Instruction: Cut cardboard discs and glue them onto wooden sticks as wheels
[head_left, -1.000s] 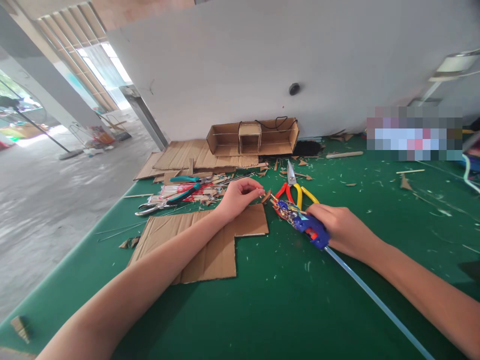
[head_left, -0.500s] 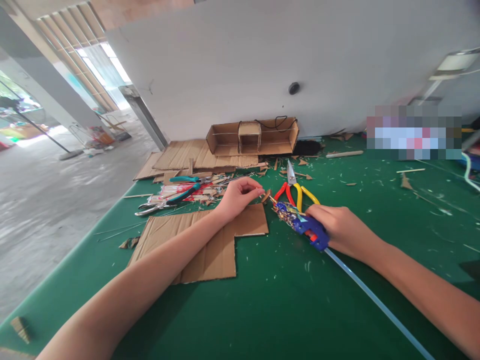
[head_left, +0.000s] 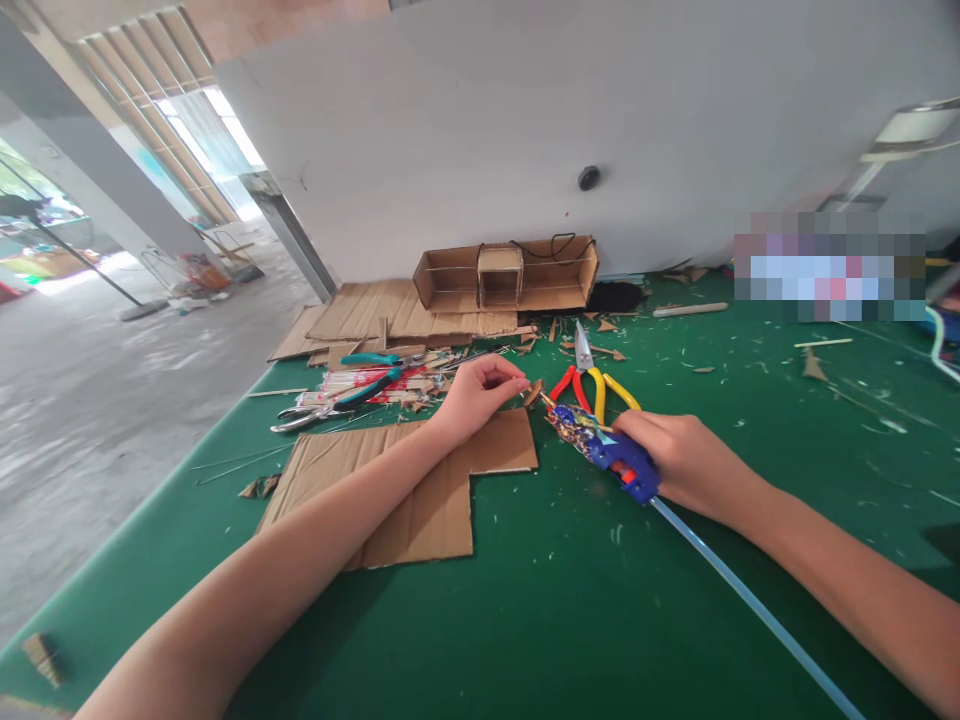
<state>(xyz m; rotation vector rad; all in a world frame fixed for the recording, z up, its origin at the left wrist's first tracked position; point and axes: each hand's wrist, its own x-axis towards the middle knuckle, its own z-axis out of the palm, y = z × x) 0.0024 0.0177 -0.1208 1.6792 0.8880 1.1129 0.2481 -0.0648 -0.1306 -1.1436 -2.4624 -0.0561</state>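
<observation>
My right hand (head_left: 667, 450) grips a blue hot glue gun (head_left: 619, 460), its nozzle pointing up and left. A long clear glue stick (head_left: 750, 590) trails from the gun's back end. The thumb and fingers of my left hand (head_left: 484, 395) are pinched together at a small brown cardboard piece (head_left: 534, 392), right by the nozzle tip. I cannot tell whether they touch. Beneath my left forearm lies a notched cardboard sheet (head_left: 442, 510). Scissors (head_left: 585, 370) with red and yellow handles lie just beyond the gun.
A long cardboard box (head_left: 551, 295) with a middle compartment stands against the wall. Teal-handled pliers (head_left: 367, 390), thin sticks and flat cardboard (head_left: 367, 310) lie at the back left. Scraps litter the green table (head_left: 570, 620). A blurred-out patch covers the far right.
</observation>
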